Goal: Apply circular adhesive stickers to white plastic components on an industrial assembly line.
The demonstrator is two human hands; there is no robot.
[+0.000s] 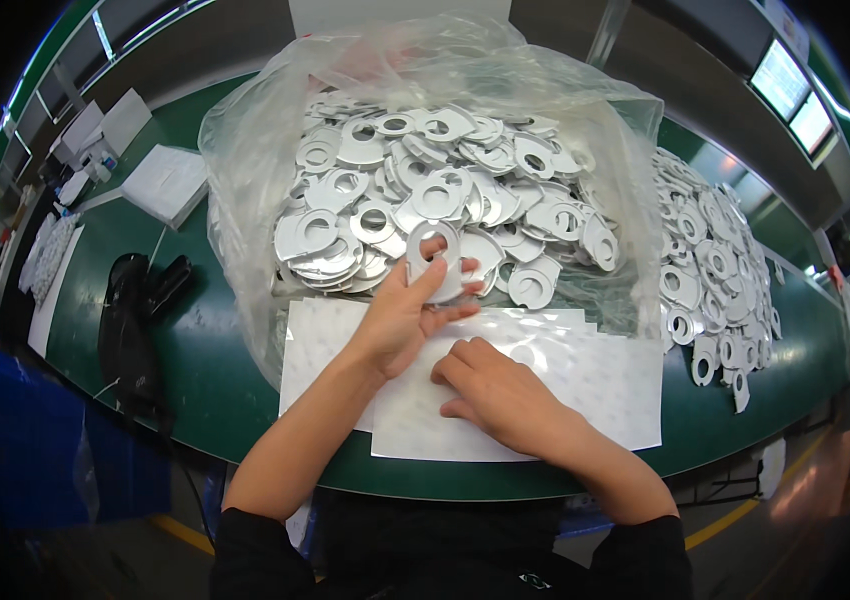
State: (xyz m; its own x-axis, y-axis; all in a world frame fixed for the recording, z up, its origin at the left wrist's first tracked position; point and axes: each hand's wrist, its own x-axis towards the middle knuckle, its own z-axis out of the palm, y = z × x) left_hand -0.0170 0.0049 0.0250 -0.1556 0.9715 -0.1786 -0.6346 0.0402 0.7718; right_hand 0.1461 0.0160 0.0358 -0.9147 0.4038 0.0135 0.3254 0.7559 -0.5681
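The green table [195,370] is bounded by a curved front edge close to the body, and free surface is seen at the left, between a black object [135,320] and the white sheets [585,390]. At the right, a loose heap of metal plates [710,270] reaches almost to the table edge, so little room is left there. Behind the hands, the way is closed by a clear plastic bag [245,160], thin and wrinkled, which is filled with more shiny flat plates [425,190].

One metal plate [435,262] is held up by the left hand [400,320], the fingers clamped on its lower edge, just in front of the bag opening and above the sheets. The plate is seen as flat, silver-grey and smooth, with a rounded outline and a large round hole in the middle.

The right hand [505,395] is laid on the white sheets, its fingers curled together and pressed on the paper, with nothing seen held in it. The sheets are rectangular, slightly glossy, covered with a fine dotted pattern, and they lie overlapped near the front edge
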